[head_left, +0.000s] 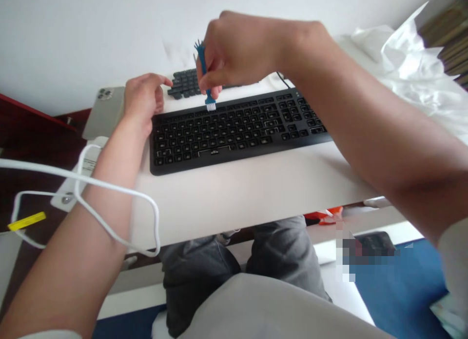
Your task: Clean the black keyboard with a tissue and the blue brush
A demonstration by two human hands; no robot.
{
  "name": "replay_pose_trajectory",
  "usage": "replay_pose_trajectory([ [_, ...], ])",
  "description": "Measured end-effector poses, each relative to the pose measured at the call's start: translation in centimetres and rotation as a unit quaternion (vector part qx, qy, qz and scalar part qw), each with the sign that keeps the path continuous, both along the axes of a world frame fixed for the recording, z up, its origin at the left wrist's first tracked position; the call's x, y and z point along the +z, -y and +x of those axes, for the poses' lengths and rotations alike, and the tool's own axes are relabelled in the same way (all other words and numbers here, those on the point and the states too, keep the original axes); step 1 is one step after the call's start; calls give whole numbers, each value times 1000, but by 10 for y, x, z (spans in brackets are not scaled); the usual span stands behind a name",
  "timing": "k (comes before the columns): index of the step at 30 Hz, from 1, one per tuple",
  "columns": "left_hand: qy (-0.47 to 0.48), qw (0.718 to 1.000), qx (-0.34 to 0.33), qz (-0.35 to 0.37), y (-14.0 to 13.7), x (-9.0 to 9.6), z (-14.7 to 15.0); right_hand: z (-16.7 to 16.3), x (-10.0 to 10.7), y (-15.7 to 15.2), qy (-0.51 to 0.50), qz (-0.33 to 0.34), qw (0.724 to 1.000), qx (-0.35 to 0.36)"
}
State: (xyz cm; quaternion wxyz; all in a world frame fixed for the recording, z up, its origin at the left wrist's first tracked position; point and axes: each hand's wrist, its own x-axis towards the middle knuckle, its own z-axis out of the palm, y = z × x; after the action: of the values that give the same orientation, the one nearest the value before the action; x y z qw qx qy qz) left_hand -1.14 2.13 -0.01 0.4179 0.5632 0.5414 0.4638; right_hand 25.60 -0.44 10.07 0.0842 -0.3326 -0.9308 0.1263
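Observation:
A black keyboard [219, 134] with its keycaps off lies on the white table, its bare switch sockets showing. My right hand [228, 56] is closed around a small blue brush [209, 99], held upright. The brush's white bristles are at the keyboard's back edge, left of its middle. At the far left corner, my left hand [144, 97] holds the keyboard, its thumb by the side and most fingers curled. Its index finger stretches to the loose dark keycaps [186, 84], laid out in rows behind the keyboard. My right hand hides some keycaps; my right forearm covers the keyboard's right end.
A phone [104, 109] lies left of my left hand. A white power strip [78, 175] and a looping white cable [109, 183] with a yellow tag [27, 221] are near my left forearm. Crumpled white plastic [409, 61] lies at the right. A wall stands behind the table.

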Motion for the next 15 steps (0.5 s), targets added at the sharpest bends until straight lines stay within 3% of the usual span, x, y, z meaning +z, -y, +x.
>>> replay_pose_trajectory([
  [4, -15, 1000, -1, 11, -2, -2, -2, 2, 1, 5, 55, 34, 998, -28],
  [8, -39, 999, 9, 9, -1, -2, -1, 5, -2, 1, 31, 59, 997, -28],
  [12, -57, 998, -3, 9, 1, 2, 0, 3, -2, 0, 76, 54, 994, -58],
  [15, -53, 999, 7, 8, 2, 4, 2, 0, -2, 1, 17, 23, 999, -29],
])
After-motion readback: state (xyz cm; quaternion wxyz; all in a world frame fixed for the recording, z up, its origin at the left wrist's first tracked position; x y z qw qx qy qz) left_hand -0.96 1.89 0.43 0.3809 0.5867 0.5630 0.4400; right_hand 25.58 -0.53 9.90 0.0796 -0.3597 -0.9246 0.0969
